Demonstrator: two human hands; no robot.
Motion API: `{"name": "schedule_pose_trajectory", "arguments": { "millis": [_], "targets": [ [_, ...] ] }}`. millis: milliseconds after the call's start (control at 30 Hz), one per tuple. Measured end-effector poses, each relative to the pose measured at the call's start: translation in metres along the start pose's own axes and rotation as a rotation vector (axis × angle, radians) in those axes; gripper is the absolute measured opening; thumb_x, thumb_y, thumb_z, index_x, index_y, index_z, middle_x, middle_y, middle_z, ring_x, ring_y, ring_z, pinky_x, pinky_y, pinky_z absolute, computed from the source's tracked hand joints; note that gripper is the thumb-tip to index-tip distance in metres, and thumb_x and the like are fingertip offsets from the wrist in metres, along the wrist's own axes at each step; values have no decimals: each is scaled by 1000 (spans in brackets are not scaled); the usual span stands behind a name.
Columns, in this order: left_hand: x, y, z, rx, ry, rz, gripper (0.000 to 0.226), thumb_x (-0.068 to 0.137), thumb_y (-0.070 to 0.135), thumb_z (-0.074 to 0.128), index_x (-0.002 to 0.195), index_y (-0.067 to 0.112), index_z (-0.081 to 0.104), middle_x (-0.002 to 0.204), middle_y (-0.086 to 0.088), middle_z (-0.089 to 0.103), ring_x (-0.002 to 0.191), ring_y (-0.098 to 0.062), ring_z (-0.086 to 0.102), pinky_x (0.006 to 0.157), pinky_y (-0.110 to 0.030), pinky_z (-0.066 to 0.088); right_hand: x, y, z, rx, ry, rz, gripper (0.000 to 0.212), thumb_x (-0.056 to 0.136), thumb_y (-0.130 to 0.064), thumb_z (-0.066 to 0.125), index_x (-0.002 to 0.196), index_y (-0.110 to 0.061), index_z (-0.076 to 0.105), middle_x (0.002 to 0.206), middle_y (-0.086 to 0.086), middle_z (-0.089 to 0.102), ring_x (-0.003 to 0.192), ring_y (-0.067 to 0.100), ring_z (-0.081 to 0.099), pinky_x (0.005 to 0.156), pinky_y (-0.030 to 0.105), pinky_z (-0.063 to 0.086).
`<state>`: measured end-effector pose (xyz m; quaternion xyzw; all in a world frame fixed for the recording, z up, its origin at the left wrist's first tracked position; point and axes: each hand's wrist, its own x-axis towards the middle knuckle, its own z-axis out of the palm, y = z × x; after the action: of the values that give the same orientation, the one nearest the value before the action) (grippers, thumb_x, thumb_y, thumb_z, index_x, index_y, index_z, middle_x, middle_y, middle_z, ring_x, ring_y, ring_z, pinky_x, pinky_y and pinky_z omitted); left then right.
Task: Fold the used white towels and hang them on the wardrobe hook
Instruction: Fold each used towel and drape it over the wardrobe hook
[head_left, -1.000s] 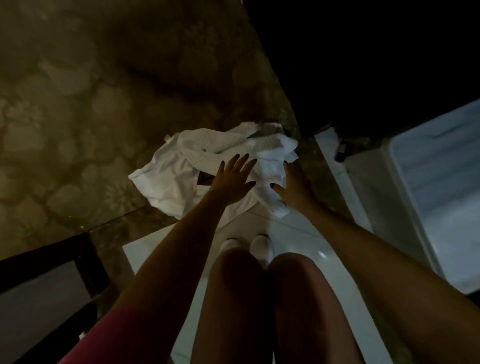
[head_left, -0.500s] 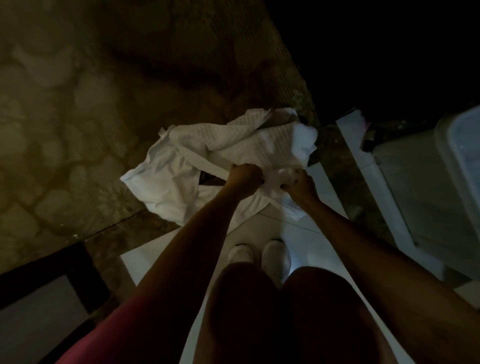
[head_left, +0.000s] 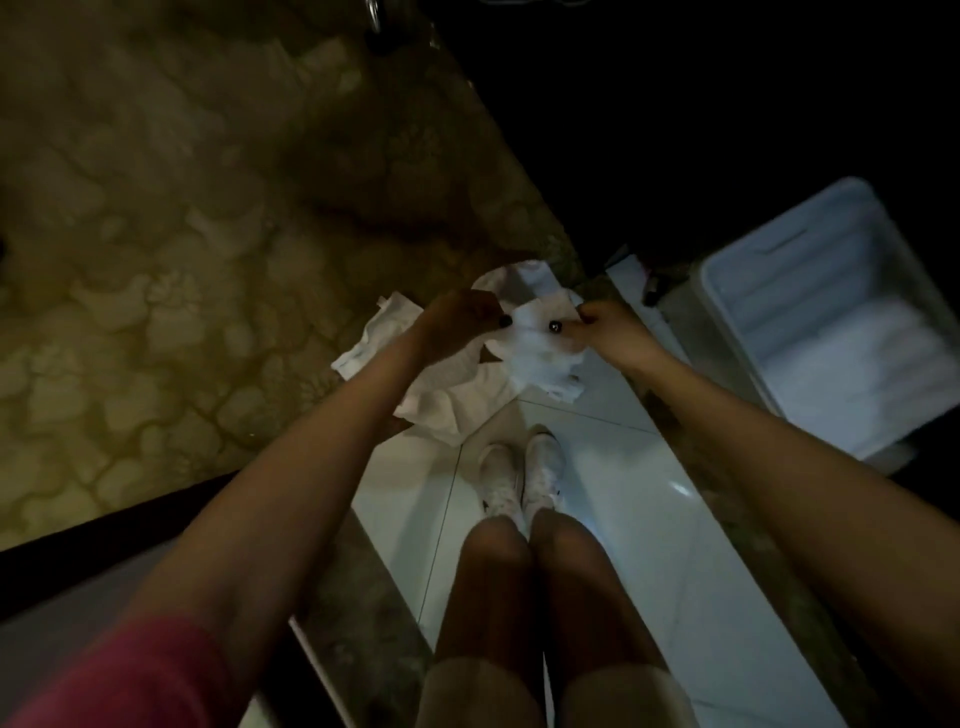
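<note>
A crumpled white towel (head_left: 540, 348) hangs lifted between both hands above the floor. My left hand (head_left: 460, 319) pinches its upper edge on the left, and my right hand (head_left: 605, 327) pinches the same edge on the right. More white cloth (head_left: 441, 405) lies heaped on the floor below and to the left, partly hidden by my left forearm. No wardrobe hook shows in this dim view.
A patterned stone floor (head_left: 182, 291) spreads to the left. White tiles (head_left: 623, 519) run under my white shoes (head_left: 524, 475). An open white fridge-like box (head_left: 831, 312) stands at the right. A dark frame (head_left: 78, 525) crosses the lower left.
Both hands went from reaching over the heap to gripping a towel, then raised it off the pile. The view has pulled up and back.
</note>
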<state>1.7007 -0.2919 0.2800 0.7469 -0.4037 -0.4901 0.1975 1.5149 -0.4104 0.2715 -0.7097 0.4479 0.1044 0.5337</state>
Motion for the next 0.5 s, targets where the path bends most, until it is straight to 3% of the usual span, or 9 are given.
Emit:
{"name": "schedule_pose_trajectory", "arguments": {
  "millis": [100,167,233,300,400,500],
  "targets": [
    [-66,62,-29,-102,0,31,24,92,16,62,100,-6,66,95,-16,62,85,-19,57,74,-20,45,-82,-51,-31,117,87,-75,33,92,-23,64,67,-4,52,60,14,38,53,16,37,47,21,28],
    [-110,101,-39,-153,-5,45,22,93,17,61,99,-4,65,89,-8,58,75,-7,51,61,-7,38,-136,-77,-45,203,130,-86,40,94,-21,61,75,14,55,64,27,46,60,17,43,57,26,33],
    [-148,135,-43,-174,-29,94,20,94,15,59,96,-4,64,87,-8,55,73,-4,48,62,-9,35,-186,-95,-56,301,186,-101,33,96,-18,57,92,15,60,83,37,57,72,21,50,67,32,37],
    [-180,169,-42,-216,-26,162,15,94,13,58,94,-1,63,92,-10,54,79,-8,49,72,-15,37,-233,-110,-65,379,277,-119,20,99,-14,52,95,2,64,83,23,61,77,20,53,69,32,40],
    [-218,214,-28,-230,-35,291,10,95,12,56,91,4,61,90,-7,55,84,-9,51,78,-22,38,-302,-119,-73,523,444,-129,21,102,-17,47,90,-3,57,78,8,53,72,15,49,64,28,39],
    [-257,251,0,-220,-68,374,12,94,12,59,89,2,63,80,0,56,74,-3,51,71,-20,39,-369,-115,-81,632,578,-135,31,102,-20,45,97,9,54,83,23,54,73,28,50,71,33,39]
  ]
}}
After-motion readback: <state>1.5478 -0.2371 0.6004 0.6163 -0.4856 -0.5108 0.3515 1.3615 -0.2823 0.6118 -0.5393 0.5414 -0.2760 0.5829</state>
